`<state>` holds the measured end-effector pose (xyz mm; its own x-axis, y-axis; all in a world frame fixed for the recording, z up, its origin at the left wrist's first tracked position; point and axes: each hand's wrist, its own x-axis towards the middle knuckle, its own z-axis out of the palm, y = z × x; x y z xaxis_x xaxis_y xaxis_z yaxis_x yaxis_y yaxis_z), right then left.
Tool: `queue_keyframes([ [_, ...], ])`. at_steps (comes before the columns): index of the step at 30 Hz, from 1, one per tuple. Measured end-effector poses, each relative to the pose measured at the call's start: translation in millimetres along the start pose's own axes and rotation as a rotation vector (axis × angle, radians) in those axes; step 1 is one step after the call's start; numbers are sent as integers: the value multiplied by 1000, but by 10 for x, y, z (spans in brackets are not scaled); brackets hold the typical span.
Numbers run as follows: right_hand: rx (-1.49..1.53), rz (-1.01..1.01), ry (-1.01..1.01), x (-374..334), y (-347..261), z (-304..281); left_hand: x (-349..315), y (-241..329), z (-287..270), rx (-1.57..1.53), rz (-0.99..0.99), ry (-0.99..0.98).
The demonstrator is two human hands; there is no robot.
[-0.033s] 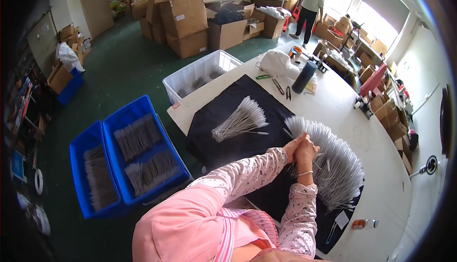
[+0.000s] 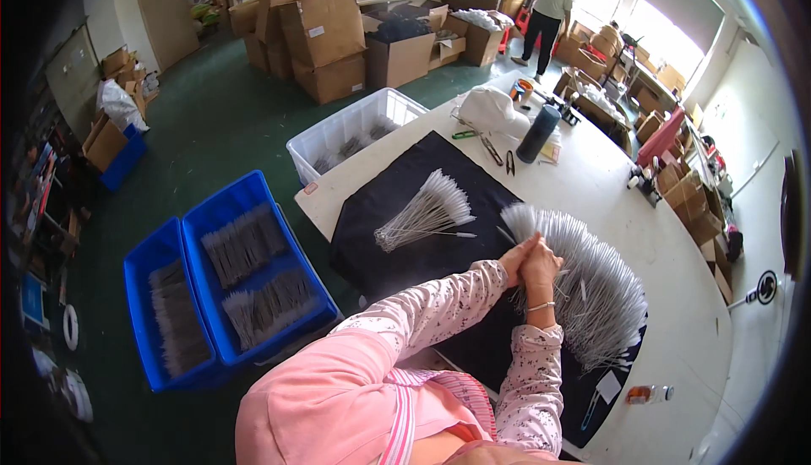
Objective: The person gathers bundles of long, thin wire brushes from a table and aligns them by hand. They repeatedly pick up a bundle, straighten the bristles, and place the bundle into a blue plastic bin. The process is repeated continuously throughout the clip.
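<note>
On the black cloth point(image 2: 463, 321), a large fanned heap of thin wire brushes point(image 2: 600, 288) with pale bristle heads spreads to the right. At its left end my left hand point(image 2: 516, 261) and my right hand point(image 2: 541, 264) are pressed together, closed around a bunch of brushes point(image 2: 522, 215) whose heads stick out beyond my fingers. The wire ends inside my hands are hidden. Left of my hands, a smaller bundle of the same brushes point(image 2: 427, 210) lies apart, heads toward the far right.
Two blue bins point(image 2: 263, 179) with brushes stand at the left; a white crate point(image 2: 297, 149) stands behind. On the table point(image 2: 583, 157) are a dark bottle point(image 2: 538, 134), snips point(image 2: 510, 163), a white bag point(image 2: 494, 110) and a small clear bottle point(image 2: 647, 395). A person point(image 2: 551, 21) stands far off among cartons.
My hands have shifted very slightly away from me, still closed together on the bunch. The bundle and the heap lie as before.
</note>
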<state>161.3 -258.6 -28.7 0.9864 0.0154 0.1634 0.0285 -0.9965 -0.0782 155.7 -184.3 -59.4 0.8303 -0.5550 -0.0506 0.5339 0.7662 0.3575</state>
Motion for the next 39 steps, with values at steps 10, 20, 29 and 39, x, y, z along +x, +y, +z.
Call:
queue_keyframes([
  [10, 848, -261, 86, -231, 12, -543, -17, 131, -561, -162, 98, 235],
  [20, 764, 50, 219, -283, 472, -198, -121, 290, -272, 3, 192, 280],
  [29, 673, -33, 38, -371, -1, 212, -130, 179, -265, 434, 487, 394],
  [39, 1237, 308, 24, -268, 271, -65, -231, 278, 367, 584, 727, 396],
])
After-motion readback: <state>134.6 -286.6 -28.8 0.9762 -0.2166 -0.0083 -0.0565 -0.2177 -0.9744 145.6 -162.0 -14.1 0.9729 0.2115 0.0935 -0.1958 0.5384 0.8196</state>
